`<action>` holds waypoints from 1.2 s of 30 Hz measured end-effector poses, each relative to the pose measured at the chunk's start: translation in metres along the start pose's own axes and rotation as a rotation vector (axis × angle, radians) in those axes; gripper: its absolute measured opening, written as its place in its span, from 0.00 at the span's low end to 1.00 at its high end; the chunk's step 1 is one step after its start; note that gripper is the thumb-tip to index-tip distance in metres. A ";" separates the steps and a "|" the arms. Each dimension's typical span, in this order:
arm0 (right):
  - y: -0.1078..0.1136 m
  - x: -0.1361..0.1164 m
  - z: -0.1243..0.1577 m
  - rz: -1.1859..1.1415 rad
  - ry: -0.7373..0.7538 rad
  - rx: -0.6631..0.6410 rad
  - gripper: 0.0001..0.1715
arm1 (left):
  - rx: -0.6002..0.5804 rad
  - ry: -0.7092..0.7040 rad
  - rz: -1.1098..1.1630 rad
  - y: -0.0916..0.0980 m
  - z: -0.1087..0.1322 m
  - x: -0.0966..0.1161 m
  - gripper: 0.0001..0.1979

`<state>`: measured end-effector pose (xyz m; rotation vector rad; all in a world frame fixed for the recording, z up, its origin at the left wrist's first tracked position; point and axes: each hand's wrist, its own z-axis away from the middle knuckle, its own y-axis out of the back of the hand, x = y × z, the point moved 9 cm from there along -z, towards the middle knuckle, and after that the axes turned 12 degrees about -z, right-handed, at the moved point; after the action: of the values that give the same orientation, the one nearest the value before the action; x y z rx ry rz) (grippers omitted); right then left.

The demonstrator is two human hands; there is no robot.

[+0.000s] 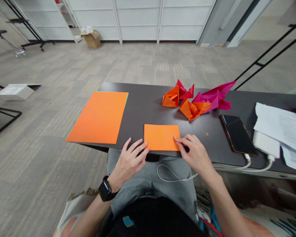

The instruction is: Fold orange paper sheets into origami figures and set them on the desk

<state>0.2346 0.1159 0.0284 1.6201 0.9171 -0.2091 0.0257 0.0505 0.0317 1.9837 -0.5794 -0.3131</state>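
"What's nearest the camera?"

"The left hand, with a black smartwatch on its wrist, fingers spread at the lower left corner of a small orange square. The right hand has its fingertips on the square's right edge."

"Are they gripping it?"

"They're apart, with the square between them on the dark table. The left looks open, though contact is hard to judge from here. I can't tell whether the right pinches the edge."

"And beyond?"

"One larger orange sheet lies to the left. Further up sit four folded pieces: two orange, one red, one magenta. To the right are one smartphone, one white power bank and loose papers. One cardboard box sits far off on the floor."
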 end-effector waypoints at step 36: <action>-0.008 -0.031 0.062 0.334 0.171 -0.206 0.37 | -0.139 -0.172 0.123 0.000 -0.004 -0.005 0.16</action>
<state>0.2300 0.0467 0.0236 1.5864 0.7536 0.2516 0.0230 0.0564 0.0331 1.7901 -0.7653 -0.4393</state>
